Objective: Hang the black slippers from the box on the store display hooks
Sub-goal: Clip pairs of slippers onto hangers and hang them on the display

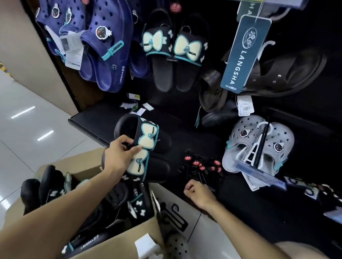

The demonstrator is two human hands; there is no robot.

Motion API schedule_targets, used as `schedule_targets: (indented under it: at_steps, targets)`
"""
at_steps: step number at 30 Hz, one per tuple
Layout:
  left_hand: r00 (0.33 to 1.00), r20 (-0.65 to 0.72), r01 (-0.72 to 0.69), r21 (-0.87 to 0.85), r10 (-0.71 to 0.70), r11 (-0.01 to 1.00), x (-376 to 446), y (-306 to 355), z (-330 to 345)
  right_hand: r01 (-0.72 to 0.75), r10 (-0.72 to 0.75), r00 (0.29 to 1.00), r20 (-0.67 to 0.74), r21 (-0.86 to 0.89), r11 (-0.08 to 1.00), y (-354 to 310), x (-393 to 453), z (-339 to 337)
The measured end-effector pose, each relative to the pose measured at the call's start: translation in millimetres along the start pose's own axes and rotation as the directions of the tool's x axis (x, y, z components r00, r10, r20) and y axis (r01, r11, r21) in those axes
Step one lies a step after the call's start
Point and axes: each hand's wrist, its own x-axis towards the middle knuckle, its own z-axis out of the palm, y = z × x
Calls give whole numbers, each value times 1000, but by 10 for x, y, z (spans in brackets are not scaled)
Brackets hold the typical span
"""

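Note:
My left hand (119,155) grips a pair of black slippers with pale bows (145,147), held above the cardboard box (114,246). Its fingers curl over the bow straps. More black slippers lie inside the box (106,200). My right hand (198,193) is curled at the near end of a pile of black plastic hangers with red tags (201,169) on the dark shelf; whether it pinches one of them I cannot tell. An identical black pair (173,53) hangs on the display wall above.
Navy clogs (103,40) hang at upper left, dark sandals (274,76) with a teal LANGSHA tag (245,55) at upper right, grey clogs (257,149) at right. The dark shelf edge (87,128) juts out above the box. A white clog (178,252) lies by the box on the floor.

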Motion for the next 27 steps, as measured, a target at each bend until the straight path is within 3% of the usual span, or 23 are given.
schedule_targets:
  at_steps: [7, 19, 27]
  targets:
    - [999, 46, -23, 22, 22, 999, 26, 52, 218, -165, 183, 965, -185, 112, 980, 465, 406, -122]
    - [997, 77, -22, 134, 11, 991, 205, -70, 330, -219, 327, 842, -428, 284, 934, 885, 709, -42]
    - [992, 128, -24, 128, 7, 991, 213, -81, 410, -248, 437, 819, -371, 458, 854, 929, 758, 14]
